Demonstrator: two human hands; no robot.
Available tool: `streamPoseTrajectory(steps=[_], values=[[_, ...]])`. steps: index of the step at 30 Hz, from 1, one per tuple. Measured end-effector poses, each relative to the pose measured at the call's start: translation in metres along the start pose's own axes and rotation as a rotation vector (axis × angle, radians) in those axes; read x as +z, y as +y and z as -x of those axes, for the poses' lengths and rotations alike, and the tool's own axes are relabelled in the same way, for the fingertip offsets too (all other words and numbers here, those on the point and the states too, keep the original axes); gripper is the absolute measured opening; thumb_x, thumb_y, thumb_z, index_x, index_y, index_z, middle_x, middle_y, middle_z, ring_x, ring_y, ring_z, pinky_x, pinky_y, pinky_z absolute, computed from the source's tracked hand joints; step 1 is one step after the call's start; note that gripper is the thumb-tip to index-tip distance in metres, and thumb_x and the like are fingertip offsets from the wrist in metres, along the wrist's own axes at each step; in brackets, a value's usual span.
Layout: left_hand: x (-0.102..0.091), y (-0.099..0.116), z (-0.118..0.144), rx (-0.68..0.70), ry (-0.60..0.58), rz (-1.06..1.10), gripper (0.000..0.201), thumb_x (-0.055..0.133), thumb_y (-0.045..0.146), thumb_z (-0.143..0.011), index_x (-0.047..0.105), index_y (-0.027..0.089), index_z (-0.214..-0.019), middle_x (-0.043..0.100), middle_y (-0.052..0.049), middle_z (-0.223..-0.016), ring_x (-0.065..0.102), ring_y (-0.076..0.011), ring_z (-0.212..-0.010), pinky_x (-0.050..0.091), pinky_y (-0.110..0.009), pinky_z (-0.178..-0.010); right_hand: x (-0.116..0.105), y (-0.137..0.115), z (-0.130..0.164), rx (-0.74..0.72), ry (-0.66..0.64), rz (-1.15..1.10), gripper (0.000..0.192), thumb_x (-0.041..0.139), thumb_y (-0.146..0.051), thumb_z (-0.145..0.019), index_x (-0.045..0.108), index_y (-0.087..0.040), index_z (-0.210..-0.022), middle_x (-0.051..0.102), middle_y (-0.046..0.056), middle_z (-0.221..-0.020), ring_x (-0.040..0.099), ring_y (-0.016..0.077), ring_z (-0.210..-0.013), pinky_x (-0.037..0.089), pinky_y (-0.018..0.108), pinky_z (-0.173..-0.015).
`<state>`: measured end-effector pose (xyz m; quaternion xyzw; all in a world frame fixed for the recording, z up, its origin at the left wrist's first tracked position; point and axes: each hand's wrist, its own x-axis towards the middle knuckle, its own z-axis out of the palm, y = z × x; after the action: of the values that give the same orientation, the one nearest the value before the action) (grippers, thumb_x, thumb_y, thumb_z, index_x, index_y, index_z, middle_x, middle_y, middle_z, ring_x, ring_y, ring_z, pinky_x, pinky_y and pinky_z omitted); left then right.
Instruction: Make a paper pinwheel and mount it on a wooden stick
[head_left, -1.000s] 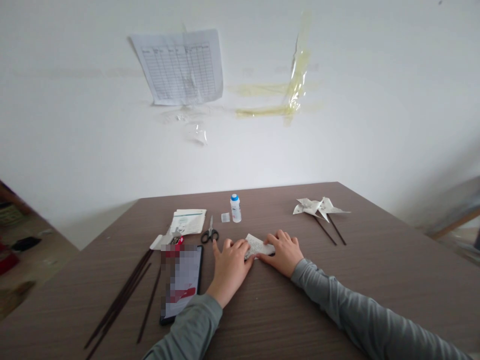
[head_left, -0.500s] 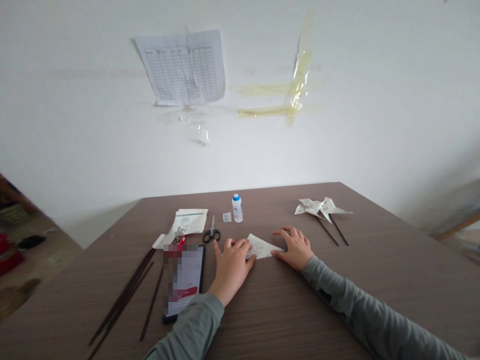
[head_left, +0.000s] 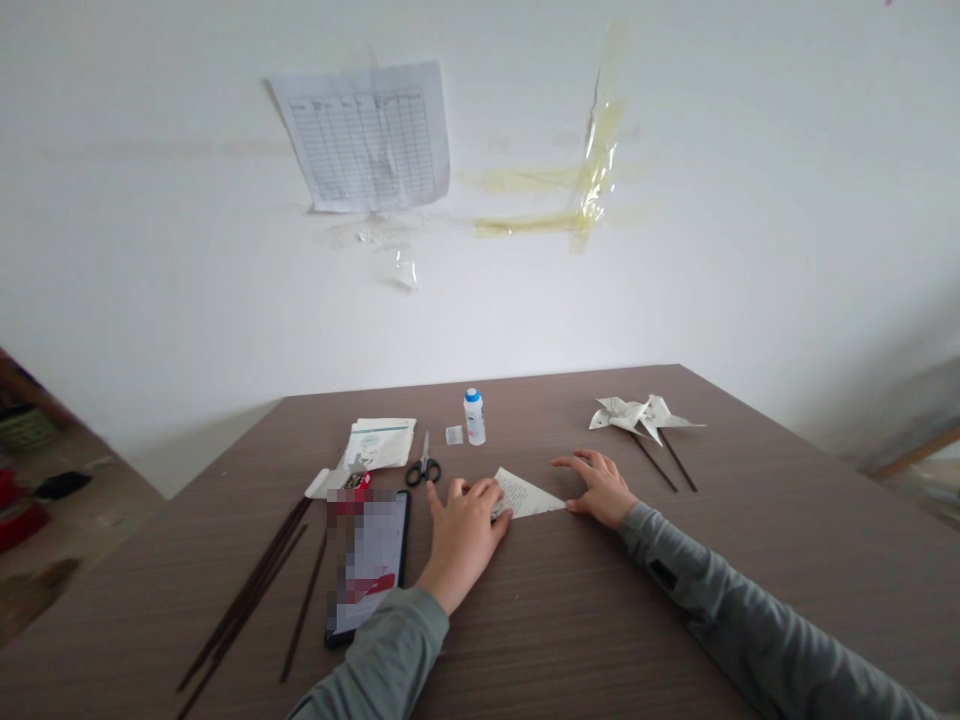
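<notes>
A folded triangle of printed paper (head_left: 527,495) lies on the brown table between my hands. My left hand (head_left: 465,525) grips its left end, fingers curled over the top and thumb at the lower edge, hiding that corner. At the pointed right end is my right hand (head_left: 606,492), its thumb at or touching the tip, the other fingers spread above the table. Beyond my left hand lie black-handled scissors (head_left: 424,470). Left of my left wrist is a phone (head_left: 379,550), its screen partly blurred out.
A white bottle with a blue cap (head_left: 474,418) stands behind the paper, beside a small clear piece (head_left: 454,435). Paper pinwheels on sticks (head_left: 637,415) lie back right. Cut paper sheets (head_left: 381,442), a small red item (head_left: 358,482) and several dark sticks (head_left: 251,585) are at left.
My right hand has shifted slightly right, from over the paper's right corner to just beside its tip. My left hand and the paper stay in place.
</notes>
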<state>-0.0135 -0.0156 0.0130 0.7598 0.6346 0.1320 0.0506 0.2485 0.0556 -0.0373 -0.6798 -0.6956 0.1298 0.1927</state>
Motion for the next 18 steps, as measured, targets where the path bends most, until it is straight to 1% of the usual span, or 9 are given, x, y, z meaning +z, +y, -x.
streamPoseTrajectory(steps=[3, 5, 8, 10, 12, 14, 16, 18], values=[[0.000, 0.000, 0.000, -0.005, 0.015, -0.001, 0.030, 0.081, 0.026, -0.117, 0.097, 0.038, -0.140, 0.095, -0.007, -0.162, 0.078, -0.0447, -0.153, 0.039, -0.095, -0.151, 0.005, 0.004, -0.002, 0.016, -0.031, 0.005, 0.087, 0.097, -0.008, -0.080, 0.095, -0.050, -0.157, 0.076, 0.013, -0.179, 0.066, 0.0533, -0.172, 0.061, 0.064, -0.132], [-0.001, 0.002, 0.000, -0.016, 0.012, -0.003, 0.029, 0.082, 0.026, -0.117, 0.097, 0.039, -0.139, 0.094, -0.006, -0.163, 0.078, -0.0444, -0.154, 0.040, -0.094, -0.151, 0.006, 0.006, -0.003, 0.005, -0.044, 0.001, 0.088, 0.096, -0.006, -0.081, 0.095, -0.050, -0.158, 0.075, 0.013, -0.181, 0.065, 0.0532, -0.174, 0.059, 0.066, -0.136], [-0.004, 0.004, 0.000, -0.027, -0.012, -0.007, 0.029, 0.082, 0.027, -0.118, 0.097, 0.040, -0.139, 0.093, -0.004, -0.165, 0.076, -0.0445, -0.157, 0.038, -0.093, -0.152, 0.004, 0.008, -0.003, -0.037, -0.037, -0.013, 0.090, 0.089, -0.003, -0.079, 0.097, -0.050, -0.156, 0.078, 0.011, -0.179, 0.067, 0.0517, -0.173, 0.056, 0.066, -0.139], [-0.006, 0.006, 0.000, -0.033, -0.033, -0.011, 0.030, 0.081, 0.027, -0.119, 0.097, 0.041, -0.141, 0.092, -0.003, -0.167, 0.076, -0.0444, -0.159, 0.036, -0.094, -0.153, 0.001, 0.009, -0.003, -0.047, -0.050, -0.032, 0.091, 0.082, 0.000, -0.076, 0.099, -0.048, -0.152, 0.082, 0.010, -0.175, 0.070, 0.0478, -0.170, 0.054, 0.062, -0.142], [-0.007, 0.006, 0.000, -0.034, -0.044, -0.014, 0.031, 0.080, 0.027, -0.120, 0.096, 0.040, -0.142, 0.092, -0.003, -0.168, 0.075, -0.0443, -0.160, 0.035, -0.095, -0.154, -0.004, 0.008, -0.003, -0.048, -0.054, -0.064, 0.085, 0.075, 0.000, -0.078, 0.102, -0.043, -0.146, 0.085, 0.009, -0.169, 0.073, 0.0426, -0.167, 0.052, 0.056, -0.144], [-0.007, 0.006, 0.000, -0.031, -0.045, -0.015, 0.031, 0.079, 0.027, -0.120, 0.096, 0.040, -0.143, 0.092, -0.003, -0.169, 0.075, -0.0445, -0.161, 0.033, -0.096, -0.154, -0.010, 0.005, -0.003, -0.051, -0.035, -0.101, 0.071, 0.071, -0.004, -0.088, 0.105, -0.038, -0.140, 0.088, 0.009, -0.162, 0.074, 0.0400, -0.163, 0.051, 0.053, -0.145], [-0.005, 0.005, 0.000, -0.025, -0.038, -0.014, 0.031, 0.079, 0.026, -0.120, 0.096, 0.039, -0.143, 0.092, -0.003, -0.170, 0.075, -0.0448, -0.161, 0.033, -0.097, -0.153, -0.013, 0.001, -0.001, -0.084, -0.012, -0.128, 0.056, 0.073, -0.011, -0.099, 0.106, -0.037, -0.136, 0.089, 0.011, -0.159, 0.073, 0.0421, -0.162, 0.052, 0.056, -0.146], [-0.004, 0.005, 0.000, -0.019, -0.027, -0.013, 0.030, 0.080, 0.026, -0.119, 0.096, 0.039, -0.141, 0.092, -0.002, -0.170, 0.075, -0.0447, -0.160, 0.034, -0.097, -0.153, -0.013, -0.005, 0.002, -0.151, -0.023, -0.129, 0.043, 0.081, -0.020, -0.105, 0.106, -0.038, -0.135, 0.089, 0.012, -0.159, 0.071, 0.0449, -0.163, 0.054, 0.061, -0.146]])
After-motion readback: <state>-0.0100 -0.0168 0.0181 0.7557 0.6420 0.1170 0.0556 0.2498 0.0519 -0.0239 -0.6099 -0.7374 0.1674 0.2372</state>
